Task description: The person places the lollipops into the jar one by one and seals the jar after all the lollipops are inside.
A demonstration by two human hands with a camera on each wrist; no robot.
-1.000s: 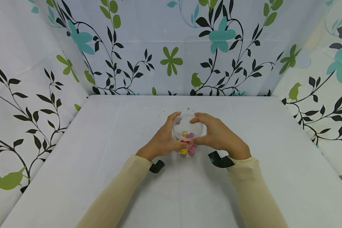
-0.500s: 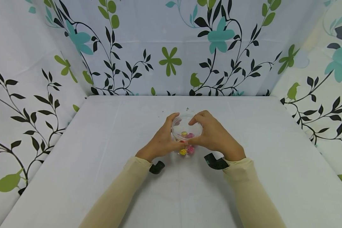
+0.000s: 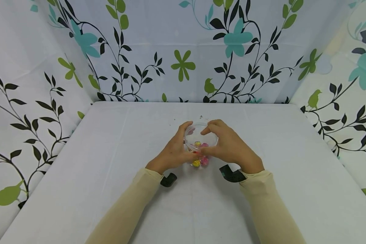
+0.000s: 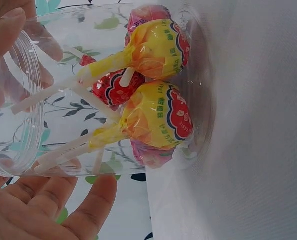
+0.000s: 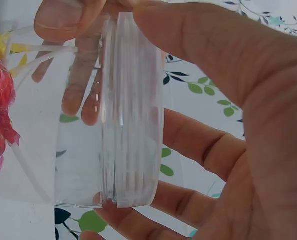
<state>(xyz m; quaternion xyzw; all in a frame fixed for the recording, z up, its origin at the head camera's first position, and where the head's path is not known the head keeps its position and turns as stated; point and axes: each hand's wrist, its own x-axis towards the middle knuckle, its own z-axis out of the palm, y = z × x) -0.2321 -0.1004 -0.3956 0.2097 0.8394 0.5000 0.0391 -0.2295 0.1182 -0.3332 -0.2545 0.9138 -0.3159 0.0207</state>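
A clear jar (image 4: 203, 125) stands upright on the white table in the middle of the head view. Several wrapped lollipops (image 4: 156, 117), yellow, red and pink, lie inside with their heads at the bottom and white sticks pointing up. My left hand (image 3: 174, 149) grips the jar's left side, thumb in front and fingers around the back. On top sits a clear ribbed lid (image 5: 136, 115). My right hand (image 3: 231, 145) holds the lid by its edge, thumb at the front and fingers curled to the far side.
The white-covered table (image 3: 125, 135) spreads around the jar on all sides. A patterned curtain (image 3: 152, 34) with leaves and flowers encloses the back and both sides. Dark bands (image 3: 231, 173) show at the wrists.
My right hand has shifted slightly left and turned a little at the lid. The left hand and the jar stay about where they were.
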